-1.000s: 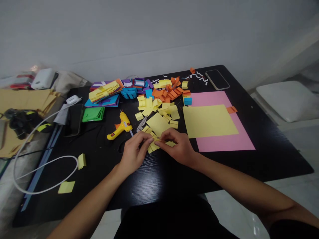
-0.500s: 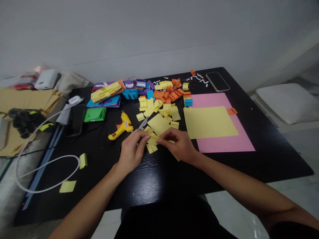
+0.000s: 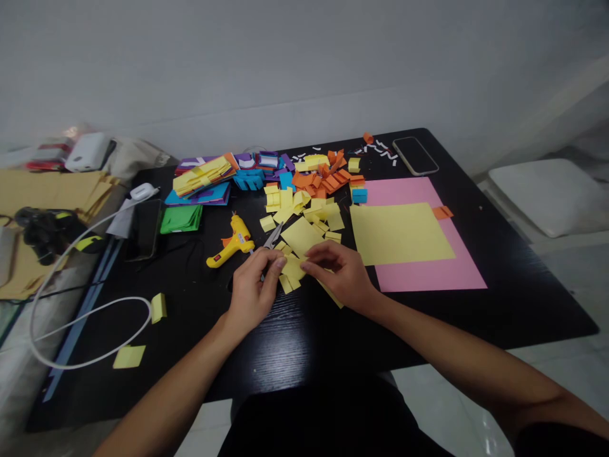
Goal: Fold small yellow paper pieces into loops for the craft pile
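Over the near middle of a black table (image 3: 309, 336), my left hand (image 3: 254, 285) and my right hand (image 3: 342, 273) meet at a small yellow paper piece (image 3: 292, 268). Both pinch it between thumb and fingertips, fingers curled. More small yellow paper pieces (image 3: 304, 219) lie scattered just beyond the hands. Scissors (image 3: 271, 238) and a yellow glue gun (image 3: 231, 241) lie just left of that pile, close to my left hand.
A yellow sheet (image 3: 399, 231) lies on a pink sheet (image 3: 428, 273) at the right. Orange, blue, purple and green folded papers (image 3: 266, 174) crowd the far side. A phone (image 3: 415, 155) lies far right, another phone (image 3: 145, 228) and a white cable (image 3: 90, 311) on the left.
Both hands have shifted slightly away from me with the yellow piece; the fingers have re-gripped it. Nothing else on the table has moved.
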Action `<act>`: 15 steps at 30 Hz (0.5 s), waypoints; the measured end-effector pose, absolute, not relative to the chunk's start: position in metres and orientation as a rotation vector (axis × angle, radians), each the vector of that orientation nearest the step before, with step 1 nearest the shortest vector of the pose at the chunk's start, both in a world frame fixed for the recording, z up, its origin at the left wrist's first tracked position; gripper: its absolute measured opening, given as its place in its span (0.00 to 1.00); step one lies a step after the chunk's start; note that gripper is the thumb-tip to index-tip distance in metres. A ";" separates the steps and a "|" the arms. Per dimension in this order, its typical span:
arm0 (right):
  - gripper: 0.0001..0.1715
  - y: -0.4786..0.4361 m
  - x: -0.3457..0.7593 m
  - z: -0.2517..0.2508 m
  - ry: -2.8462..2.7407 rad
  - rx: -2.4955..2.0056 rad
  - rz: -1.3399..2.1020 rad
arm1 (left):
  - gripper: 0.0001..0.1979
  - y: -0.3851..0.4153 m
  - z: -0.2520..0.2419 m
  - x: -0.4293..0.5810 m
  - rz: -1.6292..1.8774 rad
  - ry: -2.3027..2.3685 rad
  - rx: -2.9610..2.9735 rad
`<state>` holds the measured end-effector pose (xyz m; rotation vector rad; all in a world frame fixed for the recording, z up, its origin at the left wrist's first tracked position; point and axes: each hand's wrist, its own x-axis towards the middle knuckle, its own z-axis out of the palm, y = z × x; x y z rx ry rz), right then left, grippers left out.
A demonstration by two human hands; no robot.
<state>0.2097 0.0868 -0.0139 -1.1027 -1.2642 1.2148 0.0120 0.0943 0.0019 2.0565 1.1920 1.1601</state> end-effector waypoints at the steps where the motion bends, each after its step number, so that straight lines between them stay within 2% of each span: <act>1: 0.14 0.087 0.210 -0.013 -1.297 -1.109 1.212 | 0.06 0.094 0.002 0.012 1.154 1.192 2.058; 5: 0.10 0.085 0.210 -0.012 -1.406 -1.134 1.162 | 0.06 0.093 0.001 0.014 1.091 1.172 2.086; 15: 0.10 0.083 0.209 -0.019 -1.396 -1.142 1.088 | 0.04 0.091 -0.003 0.017 1.131 1.102 2.140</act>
